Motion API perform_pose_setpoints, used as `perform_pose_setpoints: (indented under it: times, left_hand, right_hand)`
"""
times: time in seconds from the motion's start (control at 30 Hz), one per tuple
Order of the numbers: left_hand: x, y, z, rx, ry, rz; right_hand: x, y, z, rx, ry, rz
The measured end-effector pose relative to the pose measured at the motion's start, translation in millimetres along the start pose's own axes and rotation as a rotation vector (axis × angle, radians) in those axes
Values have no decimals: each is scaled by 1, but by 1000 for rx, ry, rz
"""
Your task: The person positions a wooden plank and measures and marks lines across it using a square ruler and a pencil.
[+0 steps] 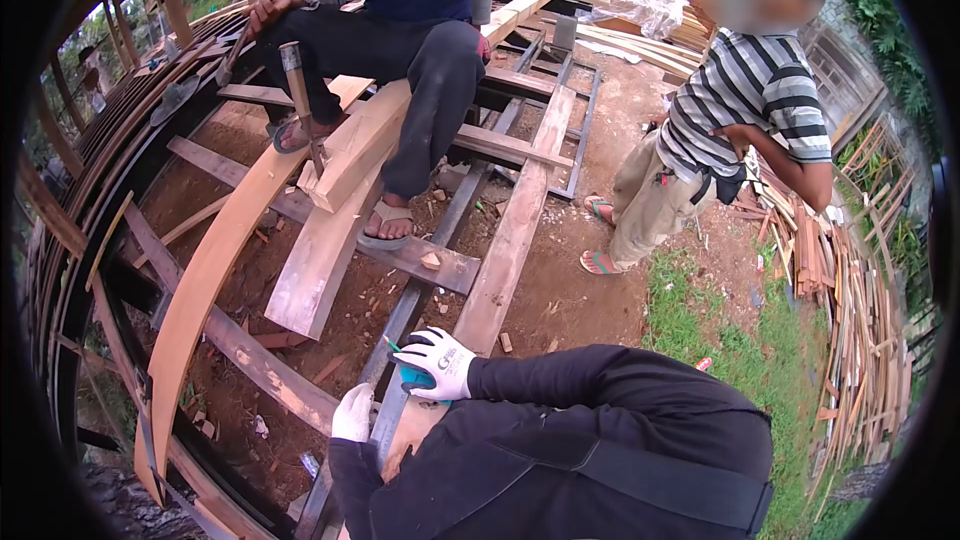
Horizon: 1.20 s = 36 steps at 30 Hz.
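Observation:
My right hand, in a white glove with a dark print, is closed around a slim green pencil. A teal object shows under its palm, mostly covered, so its kind is unclear. This hand is above a long wooden plank. Beside it, my left hand, also in a white glove, is curled at the edge of a dark metal beam. Whatever its fingers hold is hidden.
A seated person has a chisel standing at a thick timber and a hand on a hammer-like tool. Another person stands at right. A curved board crosses the frame; wood scraps are piled far right.

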<state>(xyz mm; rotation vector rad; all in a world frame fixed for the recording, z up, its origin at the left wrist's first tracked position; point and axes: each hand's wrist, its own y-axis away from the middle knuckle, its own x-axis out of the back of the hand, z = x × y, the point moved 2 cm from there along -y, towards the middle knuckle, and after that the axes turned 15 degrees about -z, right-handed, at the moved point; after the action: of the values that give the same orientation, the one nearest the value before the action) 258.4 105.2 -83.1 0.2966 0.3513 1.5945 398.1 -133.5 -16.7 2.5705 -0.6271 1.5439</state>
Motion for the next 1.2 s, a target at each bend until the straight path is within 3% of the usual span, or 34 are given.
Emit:
perform_pose_setpoints:
  times: [0.27, 0.43, 0.47, 0.5, 0.6, 0.83, 1.0, 1.2]
  left_hand:
    - [-4, 0, 8, 41, 32, 10]
    - [-6, 2, 14, -108, -74, -3]
    - [-8, -2, 13, 21, 56, 23]
    - [-7, 0, 16, 22, 14, 20]
    - [-8, 4, 19, -125, -111, -5]
    - [-6, 2, 15, -21, -4, 9]
    - [-8, 4, 20, -66, -57, 13]
    - [-9, 4, 20, 20, 15, 31]
  right_hand:
    - [4, -1, -2, -23, -16, -37]
    - [1, -1, -5, -11, -22, -5]
    - [6, 0, -1, -18, -17, -8]
    - [5, 0, -3, -20, -26, -14]
    - [3, -1, -3, -9, -20, -7]
    - [0, -2, 2, -37, -27, -66]
    - [-1, -1, 0, 4, 5, 3]
    - [1, 0, 0, 12, 3, 18]
